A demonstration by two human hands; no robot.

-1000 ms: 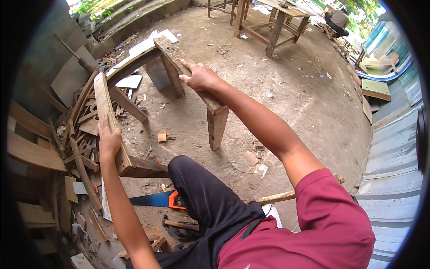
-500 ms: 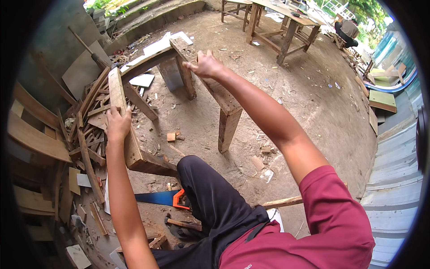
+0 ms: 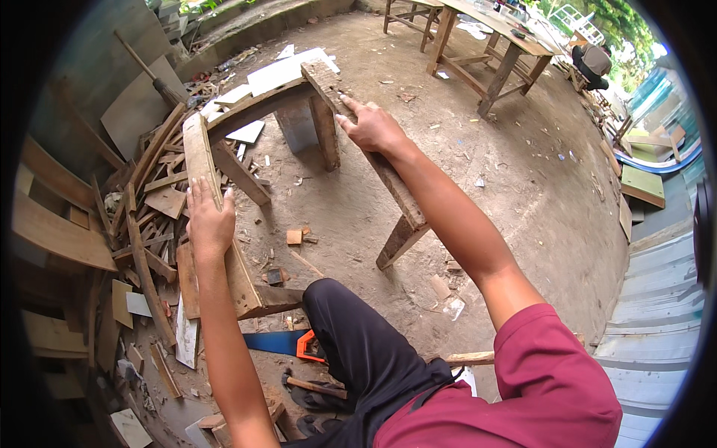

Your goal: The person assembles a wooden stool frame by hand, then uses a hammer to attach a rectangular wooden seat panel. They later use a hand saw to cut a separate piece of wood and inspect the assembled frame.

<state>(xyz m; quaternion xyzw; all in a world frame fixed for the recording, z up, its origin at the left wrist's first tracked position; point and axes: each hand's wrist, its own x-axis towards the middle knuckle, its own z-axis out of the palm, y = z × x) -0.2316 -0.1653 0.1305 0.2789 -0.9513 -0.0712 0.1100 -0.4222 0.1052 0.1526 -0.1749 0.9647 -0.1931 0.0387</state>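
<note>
A rough wooden frame with long side rails and short legs stands in front of me on the dirt ground. My left hand lies on top of its left rail, fingers stretched forward and thumb apart at the inner edge. My right hand rests with extended fingers across the right rail. Below that rail, a near leg slants down to the ground. By my knee lies a handsaw with a blue blade and orange handle. What looks like a wooden-handled hammer lies nearby, partly hidden.
Scrap wood is heaped left of the frame, beside leaning boards. White sheets lie behind it. A wooden table stands at the back, with a person crouching to its right. Corrugated metal borders the right side.
The frame's near end has shifted lower and to the right in view, and its near right leg slants more. My right hand's fingers have straightened along the rail; the whole view has shifted slightly.
</note>
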